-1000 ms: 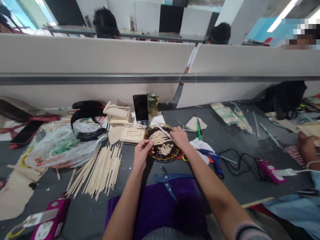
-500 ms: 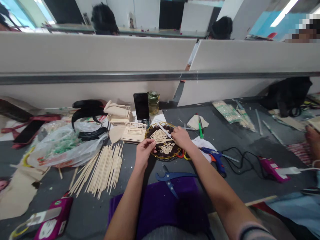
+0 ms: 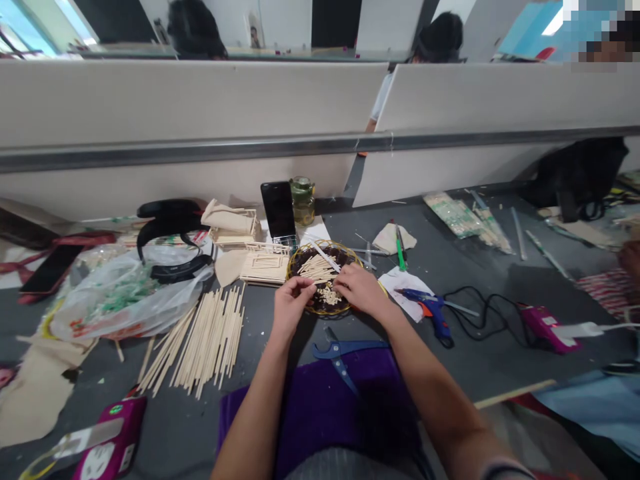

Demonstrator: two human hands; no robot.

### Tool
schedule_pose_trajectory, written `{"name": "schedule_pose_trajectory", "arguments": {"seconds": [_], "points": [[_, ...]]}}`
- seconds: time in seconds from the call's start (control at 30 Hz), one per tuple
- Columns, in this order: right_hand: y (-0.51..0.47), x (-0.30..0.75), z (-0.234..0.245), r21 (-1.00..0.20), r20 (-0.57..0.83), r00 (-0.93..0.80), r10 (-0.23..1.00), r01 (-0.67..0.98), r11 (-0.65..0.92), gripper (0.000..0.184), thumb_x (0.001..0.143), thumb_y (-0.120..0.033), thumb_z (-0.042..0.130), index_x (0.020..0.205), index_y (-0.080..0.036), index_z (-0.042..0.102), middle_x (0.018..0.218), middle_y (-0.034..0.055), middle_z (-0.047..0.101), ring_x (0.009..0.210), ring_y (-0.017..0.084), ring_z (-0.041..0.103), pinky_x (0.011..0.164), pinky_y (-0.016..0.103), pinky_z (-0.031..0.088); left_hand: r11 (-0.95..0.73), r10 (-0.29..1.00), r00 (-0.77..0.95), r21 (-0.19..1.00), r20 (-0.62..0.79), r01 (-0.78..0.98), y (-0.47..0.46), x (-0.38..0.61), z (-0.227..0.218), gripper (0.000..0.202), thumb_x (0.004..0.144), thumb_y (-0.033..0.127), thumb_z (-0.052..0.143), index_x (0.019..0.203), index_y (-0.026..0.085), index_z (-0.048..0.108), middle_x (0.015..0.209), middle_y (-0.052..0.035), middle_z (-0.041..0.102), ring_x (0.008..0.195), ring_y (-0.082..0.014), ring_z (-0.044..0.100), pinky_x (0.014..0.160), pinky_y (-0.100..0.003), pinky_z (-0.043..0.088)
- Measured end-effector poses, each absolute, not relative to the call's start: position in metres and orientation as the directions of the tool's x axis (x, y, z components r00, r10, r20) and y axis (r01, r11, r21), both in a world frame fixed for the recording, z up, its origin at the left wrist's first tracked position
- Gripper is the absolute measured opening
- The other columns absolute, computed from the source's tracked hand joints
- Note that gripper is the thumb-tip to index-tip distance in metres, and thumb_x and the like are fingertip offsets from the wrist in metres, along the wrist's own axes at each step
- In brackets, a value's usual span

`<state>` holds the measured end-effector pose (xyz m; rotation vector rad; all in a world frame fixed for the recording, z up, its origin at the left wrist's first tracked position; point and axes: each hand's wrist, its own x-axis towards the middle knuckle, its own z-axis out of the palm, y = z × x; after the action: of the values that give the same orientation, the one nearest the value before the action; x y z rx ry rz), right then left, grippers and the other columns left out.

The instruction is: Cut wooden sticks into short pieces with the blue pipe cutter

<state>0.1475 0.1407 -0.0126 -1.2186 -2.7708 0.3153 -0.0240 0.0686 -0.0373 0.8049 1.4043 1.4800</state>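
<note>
Where fingertips [image 3: 306,285] curl, left hand [image 3: 291,305] and right hand [image 3: 359,291] over basket [image 3: 345,248]

Long wooden sticks [image 3: 200,340] lie fanned on the grey table [image 3: 480,380], beside a clear plastic bag [image 3: 125,297]. Blue cutters [image 3: 340,352] rest at the edge of a purple cloth [image 3: 325,407]. A blue glue gun [image 3: 433,313] lies on white paper. A black phone [image 3: 279,208] stands upright just beside a glass jar [image 3: 303,200]. A green pen [image 3: 399,252] lies farther right.
</note>
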Motion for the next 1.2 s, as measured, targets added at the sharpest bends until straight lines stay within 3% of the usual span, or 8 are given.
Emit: {"name": "schedule_pose_trajectory", "arguments": {"seconds": [0.23,0.53,0.63,0.7,0.83,0.93,1.1,1.2], "points": [[0.124,0.133,-0.014,-0.811,0.167,-0.488,0.857,0.426,0.400,0.010,0.088,-0.022,0.060,0.085,-0.018,0.069,0.082,0.0013,0.069,0.080,0.015,0.060,0.074,0.025,0.044,0.043,0.960,-0.275,0.999,-0.046,-0.016,0.067,-0.021,-0.041,0.019,0.069,0.033,0.075,0.075,0.016,0.071,0.066,-0.0004,0.065,0.057,-0.0111,0.055,0.055,-0.022,0.046],[0.109,0.139,-0.013,-0.894,0.189,-0.219,0.957,0.366,0.260,0.021,0.086,-0.033,0.055,0.069,-0.019,0.058,0.062,-0.0033,0.054,0.059,0.012,0.049,0.057,0.022,0.037,0.067,0.975,-0.213,0.998,-0.062,0.019,0.066,-0.016,-0.037,0.021,0.069,0.036,0.074,0.071,0.015,0.069,0.064,-0.0001,0.064,0.056,-0.0114,0.054,0.055,-0.022,0.044],[0.105,0.164,-0.010,-0.828,0.166,-0.102,0.981,0.526,0.195,0.032,0.091,-0.037,0.047,0.065,-0.021,0.051,0.054,-0.0056,0.045,0.052,0.011,0.042,0.053,0.022,0.031,0.099,0.964,-0.244,0.993,-0.111,-0.061,0.066,-0.015,-0.035,0.025,0.065,0.039,0.077,0.071,0.015,0.069,0.063,0.0004,0.063,0.055,-0.0109,0.053,0.054,-0.022,0.046],[0.102,0.183,-0.012,-0.670,0.118,-0.082,0.990,0.729,0.140,0.036,0.092,-0.038,0.048,0.061,-0.021,0.048,0.052,-0.0052,0.043,0.051,0.012,0.040,0.052,0.024,0.026,0.107,0.952,-0.275,0.987,-0.136,-0.121,0.067,-0.015,-0.034,0.029,0.064,0.042,0.077,0.072,0.015,0.068,0.064,0.0005,0.063,0.055,-0.0105,0.053,0.053,-0.022,0.046],[0.096,0.203,-0.026,-0.386,-0.006,-0.156,0.988,0.912,0.142,0.013,0.089,-0.023,0.054,0.077,-0.019,0.057,0.065,0.0001,0.060,0.060,0.015,0.054,0.055,0.024,0.027,0.096,0.947,-0.288,0.980,-0.144,-0.172,0.067,-0.015,-0.034,0.032,0.065,0.045,0.077,0.073,0.015,0.068,0.066,-0.0001,0.063,0.054,-0.0099,0.053,0.051,-0.021,0.046],[0.091,0.201,-0.035,-0.354,0.000,-0.205,0.979,0.915,0.192,0.011,0.091,-0.017,0.050,0.091,-0.017,0.060,0.083,0.0065,0.068,0.074,0.017,0.062,0.060,0.024,0.033,0.083,0.951,-0.280,0.980,-0.132,-0.180,0.067,-0.015,-0.034,0.033,0.067,0.047,0.076,0.072,0.015,0.068,0.067,-0.0005,0.064,0.054,-0.0094,0.053,0.051,-0.021,0.046],[0.086,0.192,-0.039,-0.312,0.008,-0.198,0.980,0.931,0.191,0.026,0.098,-0.028,0.043,0.085,-0.018,0.062,0.071,0.0054,0.067,0.064,0.019,0.061,0.056,0.026,0.031,0.087,0.950,-0.281,0.978,-0.140,-0.192,0.066,-0.015,-0.033,0.035,0.069,0.049,0.075,0.072,0.014,0.068,0.068,-0.0012,0.064,0.056,-0.0098,0.053,0.051,-0.021,0.047],[0.084,0.193,-0.040,-0.318,0.043,-0.222,0.974,0.921,0.224,0.017,0.096,-0.019,0.045,0.098,-0.017,0.062,0.091,0.0066,0.070,0.076,0.017,0.064,0.061,0.024,0.035,0.090,0.948,-0.285,0.977,-0.144,-0.194,0.066,-0.015,-0.033,0.034,0.068,0.048,0.075,0.072,0.015,0.068,0.068,-0.0015,0.065,0.057,-0.0102,0.054,0.051,-0.021,0.047]]}}
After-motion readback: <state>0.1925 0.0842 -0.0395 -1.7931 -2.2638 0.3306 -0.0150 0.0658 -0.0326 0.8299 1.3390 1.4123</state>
